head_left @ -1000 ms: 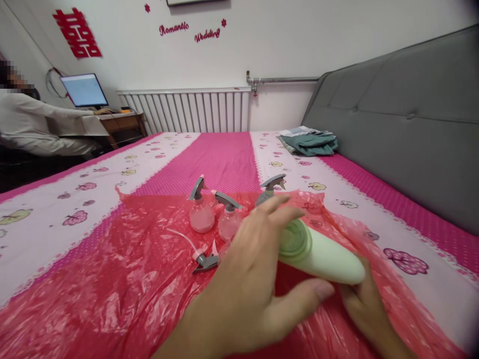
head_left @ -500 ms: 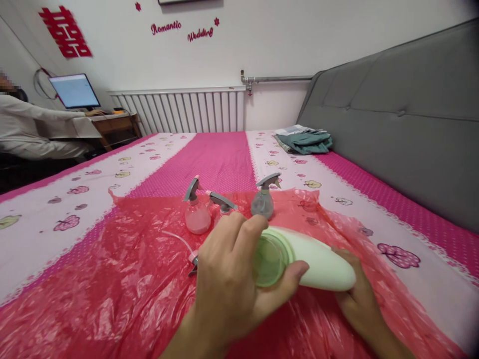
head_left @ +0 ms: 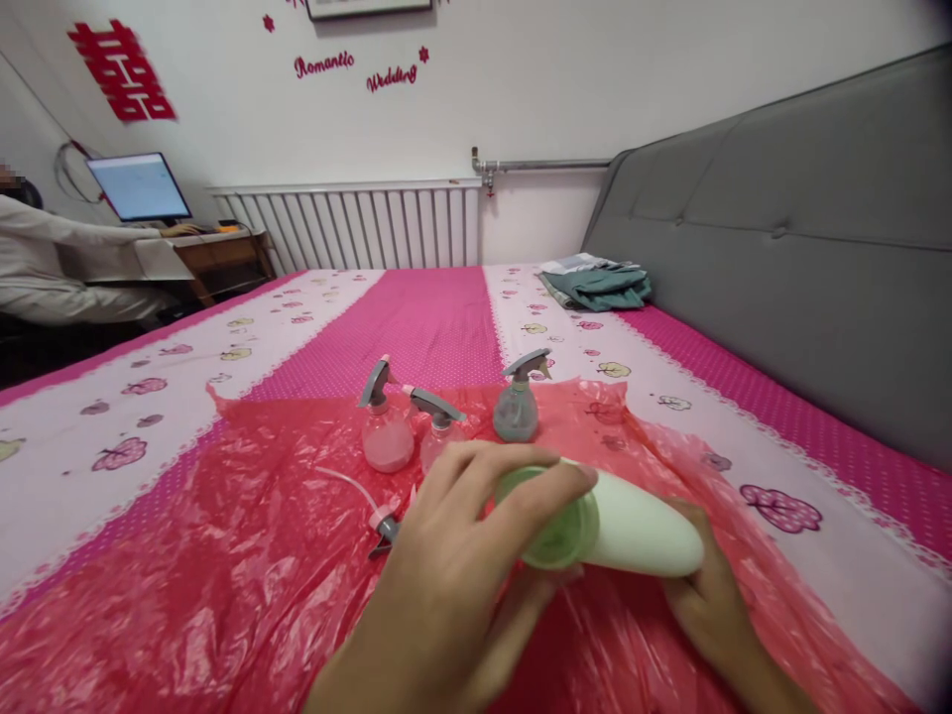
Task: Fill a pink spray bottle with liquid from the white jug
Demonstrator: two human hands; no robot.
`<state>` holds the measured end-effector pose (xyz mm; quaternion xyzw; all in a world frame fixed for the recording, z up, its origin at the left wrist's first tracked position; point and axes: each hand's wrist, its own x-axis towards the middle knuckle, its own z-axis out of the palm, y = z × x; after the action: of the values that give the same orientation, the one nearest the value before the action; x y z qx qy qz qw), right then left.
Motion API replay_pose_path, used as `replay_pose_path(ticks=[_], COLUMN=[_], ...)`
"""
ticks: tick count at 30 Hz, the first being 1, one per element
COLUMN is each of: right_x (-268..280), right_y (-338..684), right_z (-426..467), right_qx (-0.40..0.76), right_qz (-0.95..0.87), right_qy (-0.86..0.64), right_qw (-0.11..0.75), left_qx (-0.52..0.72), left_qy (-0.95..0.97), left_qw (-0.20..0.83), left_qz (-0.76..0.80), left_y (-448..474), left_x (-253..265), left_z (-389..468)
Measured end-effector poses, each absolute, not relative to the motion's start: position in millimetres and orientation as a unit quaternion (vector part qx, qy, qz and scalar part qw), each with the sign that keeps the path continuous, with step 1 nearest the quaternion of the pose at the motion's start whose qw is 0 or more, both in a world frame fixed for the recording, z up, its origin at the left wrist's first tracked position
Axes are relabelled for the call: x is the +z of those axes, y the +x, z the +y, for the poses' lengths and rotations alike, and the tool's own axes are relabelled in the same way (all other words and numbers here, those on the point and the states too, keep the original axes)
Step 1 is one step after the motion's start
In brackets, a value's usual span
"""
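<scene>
A pale green bottle point(head_left: 640, 531) lies tilted on its side in the air above the red plastic sheet point(head_left: 245, 555). My right hand point(head_left: 710, 585) is wrapped around its rounded end from behind, so most of those fingers are hidden. At the other end sits a translucent green cap point(head_left: 561, 531), with the fingers of my left hand point(head_left: 461, 555) closed around it. Beyond my left hand stand two spray bottles with pinkish liquid, one on the left point(head_left: 388, 441) and one partly covered point(head_left: 440, 441). Another spray bottle, greyish point(head_left: 516, 412), stands behind the cap.
A loose spray head point(head_left: 385, 526) with a thin tube lies on the sheet, left of my left hand. Folded clothes point(head_left: 599, 283) rest farther back on the bed, near the grey headboard point(head_left: 788, 228). A person point(head_left: 66, 248) sits at a desk with a monitor point(head_left: 140, 186).
My left hand has shifted its grip on the cap, its fingers now reaching over the top. The bottle stays in nearly the same place. The view has tilted up slightly.
</scene>
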<state>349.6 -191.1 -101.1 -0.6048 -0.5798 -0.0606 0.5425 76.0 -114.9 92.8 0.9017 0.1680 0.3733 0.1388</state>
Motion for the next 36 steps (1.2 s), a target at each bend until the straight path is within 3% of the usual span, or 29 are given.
replay_pose_path(ticks=[5, 13, 19, 21, 24, 27, 36], right_x=[-105, -108, -112, -116, -122, -127, -138], right_y=[351, 355, 357, 359, 363, 365, 372], right_z=[-190, -189, -191, -190, -188, -187, -191], right_qx=[-0.029, 0.039, 0.043, 0.043, 0.045, 0.044, 0.046], right_qz=[-0.541, -0.499, -0.489, -0.482, -0.469, -0.46, -0.442], right_qy=[-0.625, -0.652, -0.663, -0.665, -0.668, -0.67, -0.696], right_qw=[0.562, 0.57, 0.565, 0.569, 0.576, 0.581, 0.564], left_qx=[0.477, 0.625, 0.576, 0.539, 0.484, 0.422, 0.415], left_qy=[0.831, 0.62, 0.511, 0.529, 0.583, 0.62, 0.634], left_qw=[0.162, 0.313, 0.408, 0.366, 0.211, 0.149, 0.149], left_qz=[0.237, 0.358, 0.491, 0.544, 0.618, 0.644, 0.635], left_y=[78, 64, -12, -38, -69, -86, -108], left_x=[86, 64, 16, -5, -35, -61, -95], left_z=[-113, -93, -57, -47, -33, -26, -31])
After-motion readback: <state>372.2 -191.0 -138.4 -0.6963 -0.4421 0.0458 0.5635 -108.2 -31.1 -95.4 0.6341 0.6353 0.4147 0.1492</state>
